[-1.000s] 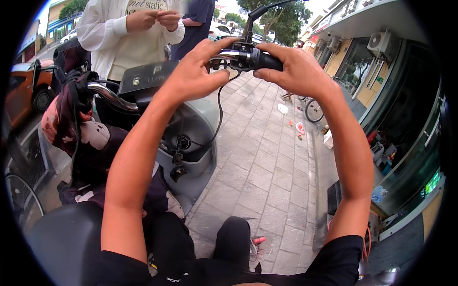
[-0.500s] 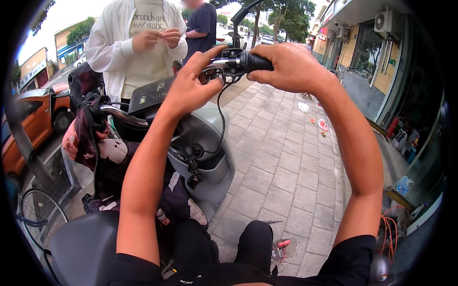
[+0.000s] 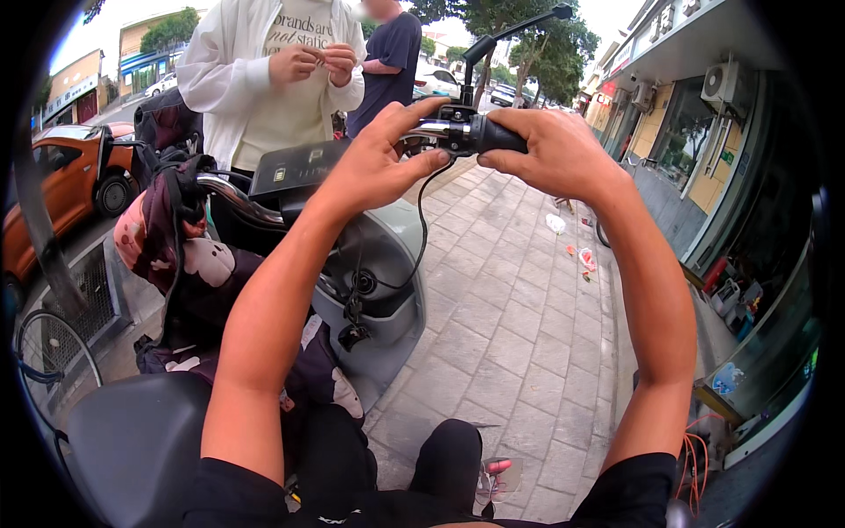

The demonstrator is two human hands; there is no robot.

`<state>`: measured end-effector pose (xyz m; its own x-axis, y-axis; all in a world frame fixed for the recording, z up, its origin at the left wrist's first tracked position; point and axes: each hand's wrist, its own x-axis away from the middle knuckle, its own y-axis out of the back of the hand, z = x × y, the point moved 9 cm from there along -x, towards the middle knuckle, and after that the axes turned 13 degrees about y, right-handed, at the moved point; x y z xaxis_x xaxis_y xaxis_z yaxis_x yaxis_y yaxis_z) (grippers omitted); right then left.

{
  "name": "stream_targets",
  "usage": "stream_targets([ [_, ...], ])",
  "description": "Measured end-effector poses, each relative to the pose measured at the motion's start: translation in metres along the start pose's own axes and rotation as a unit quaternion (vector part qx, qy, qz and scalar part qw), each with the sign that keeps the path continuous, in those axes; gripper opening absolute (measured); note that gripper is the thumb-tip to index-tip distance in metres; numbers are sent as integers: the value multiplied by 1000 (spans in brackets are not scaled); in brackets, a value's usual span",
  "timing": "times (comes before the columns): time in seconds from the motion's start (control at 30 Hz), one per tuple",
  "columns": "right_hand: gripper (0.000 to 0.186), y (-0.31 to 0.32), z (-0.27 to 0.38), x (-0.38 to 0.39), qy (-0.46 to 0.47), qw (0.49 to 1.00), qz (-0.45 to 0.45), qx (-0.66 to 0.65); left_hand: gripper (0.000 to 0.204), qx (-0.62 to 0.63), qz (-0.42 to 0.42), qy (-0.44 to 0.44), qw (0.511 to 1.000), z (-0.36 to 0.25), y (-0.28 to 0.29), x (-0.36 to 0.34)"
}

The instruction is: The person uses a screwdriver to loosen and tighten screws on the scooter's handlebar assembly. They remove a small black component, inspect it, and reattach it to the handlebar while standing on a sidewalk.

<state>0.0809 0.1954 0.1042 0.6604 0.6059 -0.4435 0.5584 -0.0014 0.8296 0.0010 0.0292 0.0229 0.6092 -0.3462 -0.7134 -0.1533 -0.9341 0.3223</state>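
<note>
I sit by a grey scooter (image 3: 387, 264). My right hand (image 3: 550, 150) is wrapped around its black right handlebar grip (image 3: 493, 136). My left hand (image 3: 387, 158) has its fingers pinched on the switch housing (image 3: 453, 119) just left of the grip, thumb below and fingers above. A black cable (image 3: 424, 220) hangs from the bar down to the scooter's front panel. The mirror stalk (image 3: 510, 31) rises above the bar.
A person in a white jacket (image 3: 282, 70) stands just beyond the scooter, another in a dark shirt (image 3: 387, 53) behind. A patterned cloth cover (image 3: 176, 255) hangs off the left bar. An orange car (image 3: 53, 185) is left; paved sidewalk (image 3: 519, 334) and shopfronts (image 3: 704, 158) right.
The view has tilted slightly, so the handlebar and both hands sit a little lower and more centred. Both hands keep their hold on the grip and switch housing.
</note>
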Motion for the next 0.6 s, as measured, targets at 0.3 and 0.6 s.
stream_targets([
  [0.3, 47, 2, 4, -1, 13, 1000, -14, 1, 71, -21, -21, -26, 999, 4, 2, -2],
  [0.6, 41, 6, 18, 1, 69, 992, -82, 66, 70, -23, -40, -36, 998, 3, 8, 2],
])
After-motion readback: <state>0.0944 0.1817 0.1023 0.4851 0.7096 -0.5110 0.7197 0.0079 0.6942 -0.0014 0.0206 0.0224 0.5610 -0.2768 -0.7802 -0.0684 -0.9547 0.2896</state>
